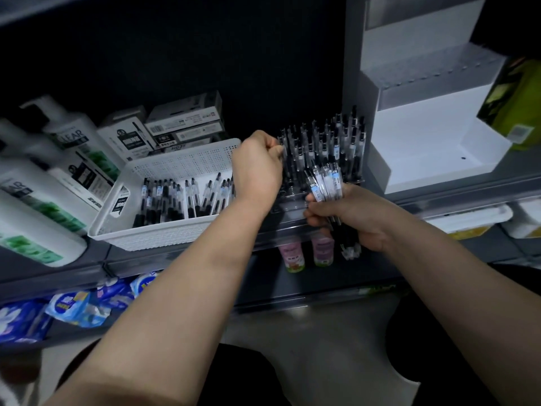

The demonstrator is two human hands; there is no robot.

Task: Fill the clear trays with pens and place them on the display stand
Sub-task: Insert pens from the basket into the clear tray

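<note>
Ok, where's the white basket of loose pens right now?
The white basket sits left of centre in the head view, on the shelf: white bottles to its left, the left hand to its right, boxes behind.

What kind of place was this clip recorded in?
Most likely a retail shop aisle. Dark shelving carries mixed stock: pump bottles at left, boxed pens behind a white basket of loose pens, and blue packets on the shelf below. A white stepped display stand sits at right.

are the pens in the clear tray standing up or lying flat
Standing upright: the pens sit in rows in the clear tray, tops pointing up.
</note>
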